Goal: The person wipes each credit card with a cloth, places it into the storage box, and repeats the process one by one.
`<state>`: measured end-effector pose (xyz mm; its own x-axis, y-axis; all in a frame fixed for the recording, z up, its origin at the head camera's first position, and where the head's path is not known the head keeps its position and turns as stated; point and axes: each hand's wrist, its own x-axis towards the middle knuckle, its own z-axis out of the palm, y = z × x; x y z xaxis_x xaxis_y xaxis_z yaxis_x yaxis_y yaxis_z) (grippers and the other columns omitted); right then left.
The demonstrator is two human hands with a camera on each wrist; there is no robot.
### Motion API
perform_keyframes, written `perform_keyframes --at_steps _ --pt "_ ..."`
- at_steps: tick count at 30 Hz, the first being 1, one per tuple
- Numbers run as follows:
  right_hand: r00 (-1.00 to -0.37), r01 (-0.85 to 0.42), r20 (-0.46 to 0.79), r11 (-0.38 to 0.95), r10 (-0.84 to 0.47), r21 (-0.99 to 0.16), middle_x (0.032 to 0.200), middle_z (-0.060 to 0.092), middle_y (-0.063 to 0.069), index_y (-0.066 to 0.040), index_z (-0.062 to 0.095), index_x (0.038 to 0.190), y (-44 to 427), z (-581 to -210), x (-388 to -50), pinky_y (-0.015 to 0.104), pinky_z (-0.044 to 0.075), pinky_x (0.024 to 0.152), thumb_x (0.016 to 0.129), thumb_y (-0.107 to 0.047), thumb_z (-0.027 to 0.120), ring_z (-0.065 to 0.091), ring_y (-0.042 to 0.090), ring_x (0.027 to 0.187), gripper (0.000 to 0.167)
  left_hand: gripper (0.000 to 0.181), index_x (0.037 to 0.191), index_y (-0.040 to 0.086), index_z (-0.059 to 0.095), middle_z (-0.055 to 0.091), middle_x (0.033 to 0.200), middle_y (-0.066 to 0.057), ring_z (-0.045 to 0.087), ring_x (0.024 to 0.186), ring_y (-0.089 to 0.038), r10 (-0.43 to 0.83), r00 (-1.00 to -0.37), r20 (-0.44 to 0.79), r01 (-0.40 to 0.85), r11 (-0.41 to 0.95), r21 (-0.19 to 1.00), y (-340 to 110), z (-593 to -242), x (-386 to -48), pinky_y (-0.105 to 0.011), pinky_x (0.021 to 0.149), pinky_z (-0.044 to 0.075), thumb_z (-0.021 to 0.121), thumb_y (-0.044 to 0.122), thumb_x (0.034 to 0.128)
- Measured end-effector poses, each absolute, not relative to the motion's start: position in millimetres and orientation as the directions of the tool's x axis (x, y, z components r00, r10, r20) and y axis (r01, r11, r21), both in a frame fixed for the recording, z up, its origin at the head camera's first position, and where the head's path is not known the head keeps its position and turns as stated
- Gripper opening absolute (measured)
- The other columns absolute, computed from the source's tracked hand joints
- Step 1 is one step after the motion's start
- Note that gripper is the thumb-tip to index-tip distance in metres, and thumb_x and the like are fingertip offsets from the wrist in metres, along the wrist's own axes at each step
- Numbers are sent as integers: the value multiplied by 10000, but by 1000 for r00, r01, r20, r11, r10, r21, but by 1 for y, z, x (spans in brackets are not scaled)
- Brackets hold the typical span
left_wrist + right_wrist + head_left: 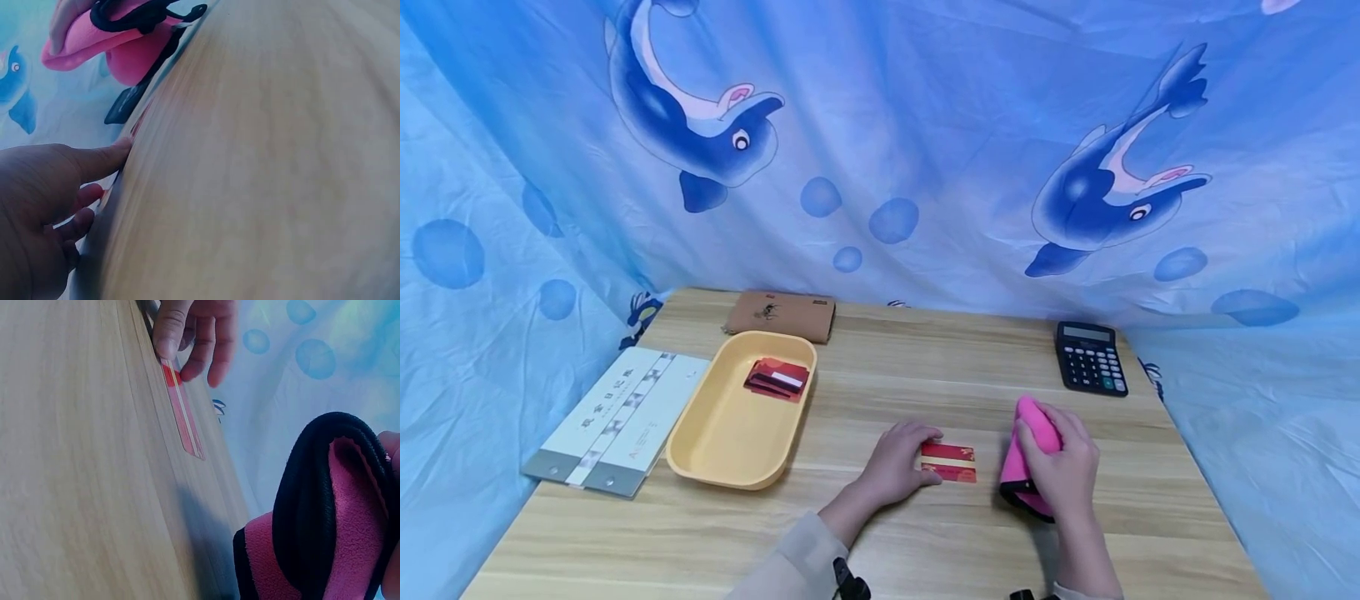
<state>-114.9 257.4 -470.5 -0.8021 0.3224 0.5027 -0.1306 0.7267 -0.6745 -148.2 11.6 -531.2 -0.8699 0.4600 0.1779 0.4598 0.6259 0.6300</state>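
Observation:
Near the middle of the table, my left hand (pixel 898 462) pinches the left end of a flat red card (pixel 951 462) with a pale gold band, thumb on the near edge and fingers on the far one. The card (pixel 181 409) lies on the wood in the right wrist view. My right hand (pixel 1063 462) grips a folded pink fleece cloth (pixel 1017 467) with black edging, just right of the card. In the right wrist view the folds and thick black trim of the cloth (pixel 356 525) show close up; most of my right hand is out of that frame.
A yellow tray (pixel 722 450) left of my hands holds several red cards (pixel 782 379). Beside it lies a white-and-grey ledger (pixel 625 408). A brown wallet (pixel 782 315) is behind the tray, and a black calculator (pixel 1090 358) sits at the back right. Blue dolphin curtains (pixel 925 150) surround the table.

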Motion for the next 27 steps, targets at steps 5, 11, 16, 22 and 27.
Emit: perform_keyframes --at_steps 5,11,16,22,27 --pt "-802 -138 506 726 317 -673 1143 684 84 -119 715 1252 259 -470 -115 62 407 746 851 -115 818 614 198 972 414 521 1226 154 666 641 1225 22 552 1196 -183 455 -875 166 443 612 655 5 -530 -149 -389 1074 434 894 291 778" --pt "-806 -140 503 724 314 -676 1148 681 91 -116 713 1255 259 -469 -115 62 412 751 856 -122 810 621 217 979 411 467 1110 142 654 635 1128 5 556 1101 -197 400 -891 214 422 560 713 -6 -530 -153 -392 1002 460 921 168 727" --pt "-812 -141 497 723 307 -676 1152 683 71 -119 715 1252 258 -468 -115 82 432 745 855 -135 816 616 187 975 410 484 1092 119 628 588 1106 -10 569 1042 -191 339 -903 264 407 482 776 -17 -532 -156 -376 933 507 894 11 702" --pt "-815 -144 495 721 301 -677 1133 688 64 -119 719 1243 257 -469 -115 108 432 756 850 -132 822 618 181 981 407 490 1131 79 613 569 1101 -39 556 827 -144 289 -923 254 365 450 815 -28 -533 -160 -249 717 521 841 -86 729" --pt "-817 -153 494 715 297 -682 1128 690 71 -111 720 1241 255 -469 -116 201 456 776 850 -127 821 620 194 979 404 544 1252 -2 581 694 1038 -107 606 745 -116 231 -947 223 299 375 877 -33 -531 -161 -229 657 558 817 -94 771"
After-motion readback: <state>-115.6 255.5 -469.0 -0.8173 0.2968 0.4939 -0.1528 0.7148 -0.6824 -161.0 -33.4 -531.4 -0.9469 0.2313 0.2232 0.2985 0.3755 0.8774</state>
